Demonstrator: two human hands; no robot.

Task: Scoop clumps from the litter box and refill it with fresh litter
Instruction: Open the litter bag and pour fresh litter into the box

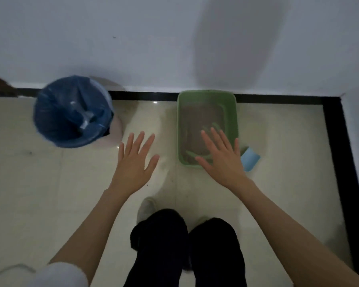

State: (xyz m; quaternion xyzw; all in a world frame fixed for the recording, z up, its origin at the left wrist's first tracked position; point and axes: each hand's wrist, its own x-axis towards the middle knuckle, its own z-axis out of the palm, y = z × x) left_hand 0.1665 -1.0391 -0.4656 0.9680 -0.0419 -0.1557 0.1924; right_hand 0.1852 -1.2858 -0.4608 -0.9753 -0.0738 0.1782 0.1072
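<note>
The person is standing over a pale tiled floor (50, 204), holding both arms out. The left hand (136, 160) is hanging flat, fingers spread, grasping nothing, above bare floor. The right hand (221, 157) is likewise spread and empty, hovering over the near end of the green litter box (234, 112), which is sitting by the wall.

Brownish litter (199, 114) is lying in the box, and a green scoop (195, 155) appears to be resting in it, though the dim light is blurring its outline. A blue scoop (250, 161) is lying just beside the box's right near corner. A bin lined with a blue bag (68, 112) is standing to the left.

The scoop is probably light, stiff plastic, best taken by its handle; the litter is loose and will likely be spilling if tipped quickly.
</note>
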